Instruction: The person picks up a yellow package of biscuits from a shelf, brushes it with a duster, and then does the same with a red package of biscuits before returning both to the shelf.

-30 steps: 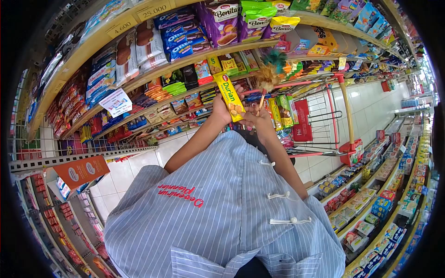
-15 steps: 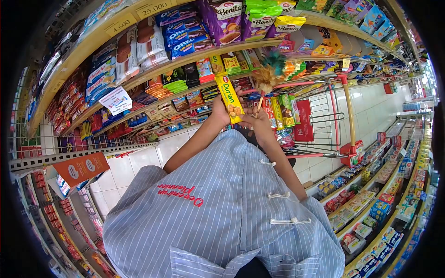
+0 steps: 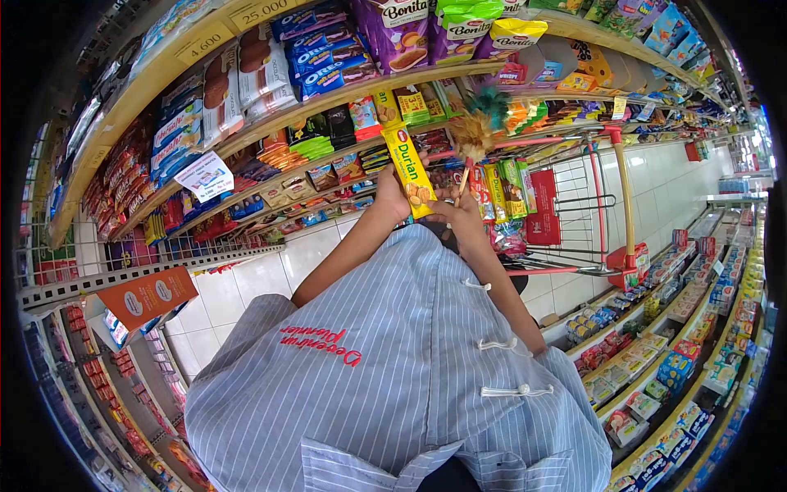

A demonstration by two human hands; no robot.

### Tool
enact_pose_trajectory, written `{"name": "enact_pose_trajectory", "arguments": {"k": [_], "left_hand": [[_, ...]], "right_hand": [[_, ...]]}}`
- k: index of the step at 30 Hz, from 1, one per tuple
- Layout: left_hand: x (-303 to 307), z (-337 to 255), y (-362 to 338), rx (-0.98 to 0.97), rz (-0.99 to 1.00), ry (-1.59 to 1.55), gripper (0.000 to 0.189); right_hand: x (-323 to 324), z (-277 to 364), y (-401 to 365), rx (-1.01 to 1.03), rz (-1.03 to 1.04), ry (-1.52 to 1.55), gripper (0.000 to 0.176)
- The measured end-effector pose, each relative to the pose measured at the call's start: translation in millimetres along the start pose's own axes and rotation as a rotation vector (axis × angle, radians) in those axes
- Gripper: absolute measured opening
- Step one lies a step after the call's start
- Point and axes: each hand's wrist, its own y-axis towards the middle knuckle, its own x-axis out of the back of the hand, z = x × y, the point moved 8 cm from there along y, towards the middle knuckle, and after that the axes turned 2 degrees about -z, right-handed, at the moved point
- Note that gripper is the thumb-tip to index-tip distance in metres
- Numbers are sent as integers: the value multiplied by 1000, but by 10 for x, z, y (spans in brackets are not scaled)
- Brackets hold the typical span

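A yellow pack of Durian biscuits (image 3: 408,168) is held tilted in front of my chest, its printed front facing up. My left hand (image 3: 393,193) is closed around the pack's left side. My right hand (image 3: 457,215) grips the thin handle of a feather duster (image 3: 474,135), whose brown and teal feathers point up toward the shelf. Fingers of this same hand also touch the lower end of the pack. Just beyond my right hand, similar yellow packs (image 3: 497,190) and other snacks sit in the shopping cart (image 3: 602,197).
Snack shelves (image 3: 443,80) with Oreo packs (image 3: 332,61) and Bonita bags (image 3: 406,37) curve across the front. A price card (image 3: 205,176) sticks out at left. An orange display box (image 3: 147,299) stands beside me. More stocked shelves (image 3: 668,344) line the right. White tile floor (image 3: 316,254) shows between.
The view has shifted very slightly. Both hands keep the same hold on the biscuit pack and the feather duster.
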Motion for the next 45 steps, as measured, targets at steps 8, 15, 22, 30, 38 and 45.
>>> {"name": "enact_pose_trajectory", "arguments": {"k": [8, 15, 22, 30, 38, 45], "left_hand": [[45, 40, 10, -18, -40, 15, 44], [14, 61, -32, -6, -29, 40, 44], [85, 14, 51, -19, -19, 41, 42], [-28, 0, 22, -28, -59, 48, 42], [198, 2, 186, -6, -38, 60, 42], [180, 15, 145, -14, -62, 52, 41]], "right_hand": [[29, -17, -15, 58, -9, 38, 28], [53, -71, -14, 17, -10, -7, 28], [51, -55, -6, 24, -50, 29, 32], [47, -82, 27, -12, -3, 23, 26], [40, -98, 28, -3, -6, 35, 23], [37, -123, 31, -29, 7, -2, 23]]}}
